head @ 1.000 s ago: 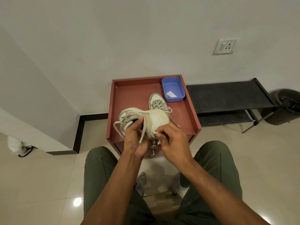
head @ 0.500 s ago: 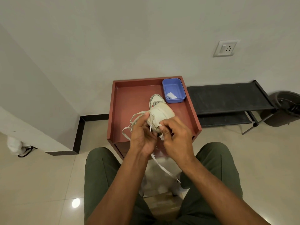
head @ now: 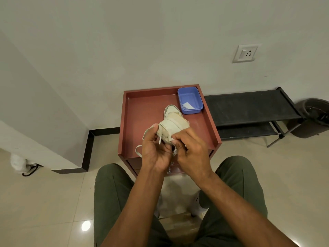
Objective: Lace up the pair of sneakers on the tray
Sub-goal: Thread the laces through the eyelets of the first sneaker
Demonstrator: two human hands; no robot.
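right now both hands work on one sneaker raised just above the near part of the tray, sole side turned partly toward the camera. the left hand has its grip clenched around the near end of the shoe and a run of lace, whose stiff tip hangs free between thumb and fingers. the right hand pinches another bit of lace against the shoe's side; which eyelet it is aimed at is hidden behind the fingers. the second sneaker lies flat on the tray behind the raised one, close to a blue box in the far right corner.

to do this step well, i judge the shoe should be turned so the eyelets face up and can be seen. the left hand should steady the shoe, while the right hand holds the lace close to its tip and feeds it straight through. a loose loop droops over the tray's near edge; it should be kept untwisted and both ends even, or the lacing may come out lopsided.
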